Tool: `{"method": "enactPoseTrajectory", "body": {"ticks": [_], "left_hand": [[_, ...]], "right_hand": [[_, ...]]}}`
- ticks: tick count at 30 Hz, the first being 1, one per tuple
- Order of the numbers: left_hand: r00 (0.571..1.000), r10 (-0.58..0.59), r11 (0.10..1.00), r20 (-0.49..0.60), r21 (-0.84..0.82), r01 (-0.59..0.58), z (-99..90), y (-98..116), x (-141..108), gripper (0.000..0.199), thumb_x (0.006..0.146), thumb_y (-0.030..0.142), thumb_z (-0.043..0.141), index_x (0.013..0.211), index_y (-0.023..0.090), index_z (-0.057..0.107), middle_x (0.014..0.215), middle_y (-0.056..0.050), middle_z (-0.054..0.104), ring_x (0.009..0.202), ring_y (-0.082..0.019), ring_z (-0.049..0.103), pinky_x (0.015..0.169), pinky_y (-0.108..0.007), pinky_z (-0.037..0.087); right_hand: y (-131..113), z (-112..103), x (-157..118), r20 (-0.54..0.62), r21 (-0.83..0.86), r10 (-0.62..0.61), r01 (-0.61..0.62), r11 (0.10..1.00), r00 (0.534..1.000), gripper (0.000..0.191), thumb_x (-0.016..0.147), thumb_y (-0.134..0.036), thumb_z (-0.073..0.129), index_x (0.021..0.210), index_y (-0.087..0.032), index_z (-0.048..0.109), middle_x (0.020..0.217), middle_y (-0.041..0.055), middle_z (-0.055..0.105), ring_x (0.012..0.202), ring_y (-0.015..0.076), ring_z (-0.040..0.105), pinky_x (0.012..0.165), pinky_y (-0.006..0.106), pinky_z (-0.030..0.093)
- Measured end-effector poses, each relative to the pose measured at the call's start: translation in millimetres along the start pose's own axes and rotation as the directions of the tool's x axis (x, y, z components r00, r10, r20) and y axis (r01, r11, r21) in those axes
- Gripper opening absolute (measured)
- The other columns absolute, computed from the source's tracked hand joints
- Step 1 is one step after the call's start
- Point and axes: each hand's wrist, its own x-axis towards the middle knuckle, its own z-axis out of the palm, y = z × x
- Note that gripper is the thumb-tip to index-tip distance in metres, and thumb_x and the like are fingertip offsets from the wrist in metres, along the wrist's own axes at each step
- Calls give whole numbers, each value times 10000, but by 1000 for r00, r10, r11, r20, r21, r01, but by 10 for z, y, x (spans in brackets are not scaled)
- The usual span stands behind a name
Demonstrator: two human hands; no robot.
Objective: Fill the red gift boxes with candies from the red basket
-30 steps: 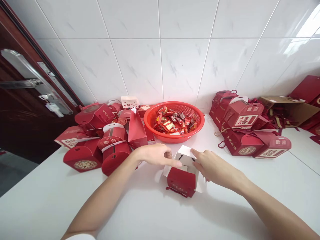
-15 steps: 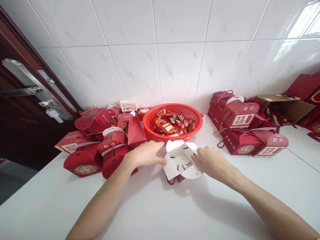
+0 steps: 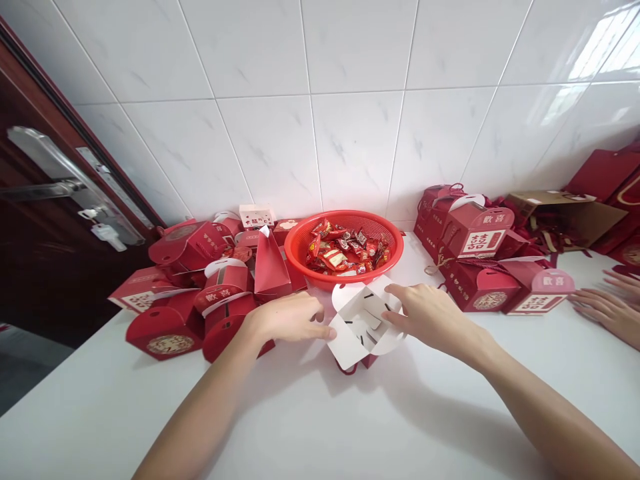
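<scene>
A small box (image 3: pixel 353 333), white inside with its flaps folded outward, stands on the white table (image 3: pixel 320 427); a dark red cord shows at its front. My left hand (image 3: pixel 295 319) is at its left flap, thumb touching the edge and fingers curled but apart from the thumb. Around the right flap my right hand (image 3: pixel 417 310) is closed, thumb inside and fingers outside. Just behind the box is a red plastic basket (image 3: pixel 345 280) with wrapped candies (image 3: pixel 345 247) in it.
Red boxes (image 3: pixel 173 327) are piled at the left. More red boxes (image 3: pixel 483 287) are stacked at the right, beside an open cardboard box (image 3: pixel 590 220). Another person's hands (image 3: pixel 613 310) rest at the right edge. A tiled wall (image 3: pixel 357 147) rises behind; a door (image 3: pixel 40 267) stands left.
The open box has turned slightly. My right hand has shifted its hold on the flap, its fingers more spread. Another person's hands have appeared at the right edge.
</scene>
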Motion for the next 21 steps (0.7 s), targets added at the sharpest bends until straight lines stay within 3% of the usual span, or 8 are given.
{"method": "enactPoseTrajectory", "body": {"ticks": [6, 11, 14, 17, 20, 21], "left_hand": [[1000, -8, 999, 18, 32, 7, -11, -32, 1, 420, 797, 620, 532, 729, 206, 539, 766, -39, 608, 662, -205, 558, 515, -278, 335], [998, 56, 998, -18, -31, -57, -32, -73, -31, 389, 817, 577, 570, 871, 202, 659, 848, -41, 679, 733, -218, 612, 558, -265, 374], [988, 127, 987, -90, -90, -135, -75, -87, -98, 374, 849, 550, 570, 933, 207, 693, 903, -34, 712, 773, -211, 641, 599, -254, 407], [952, 190, 964, -240, -138, -227, -148, -78, -81, 333, 894, 509, 542, 934, 212, 687, 955, -22, 728, 843, -202, 661, 680, -249, 453], [891, 238, 948, -387, -107, -300, -290, -19, 147, 309, 931, 455, 492, 991, 217, 679, 1039, -28, 736, 942, -206, 669, 794, -262, 477], [889, 237, 955, -391, -75, -287, -354, 14, 271, 312, 938, 443, 474, 1002, 218, 680, 1061, -36, 737, 969, -214, 669, 823, -271, 479]], "right_hand": [[35, 39, 83, 5, 39, -33, 33, 999, 999, 198, 944, -337, 579, 1036, -180, 658, 941, 92, 748, 834, 249, 694, 567, 285, 284], [45, 18, 43, -54, 59, -47, 50, 997, 997, 271, 964, -371, 538, 1127, -197, 668, 905, 77, 755, 797, 254, 693, 560, 290, 299], [105, -58, 5, -165, 100, -54, 71, 992, 985, 288, 950, -373, 543, 1138, -209, 687, 820, 60, 748, 751, 245, 683, 565, 290, 325], [228, -174, 86, -299, 221, -41, 111, 969, 953, 265, 927, -354, 546, 1063, -209, 721, 720, 36, 723, 653, 206, 654, 570, 282, 364], [339, -260, 372, -450, 385, -57, 252, 888, 891, 220, 874, -351, 586, 899, -195, 738, 695, 32, 717, 635, 183, 647, 601, 274, 415], [357, -267, 511, -496, 440, -48, 298, 847, 867, 200, 849, -343, 603, 827, -190, 730, 693, 34, 718, 637, 182, 649, 612, 274, 429]]}}
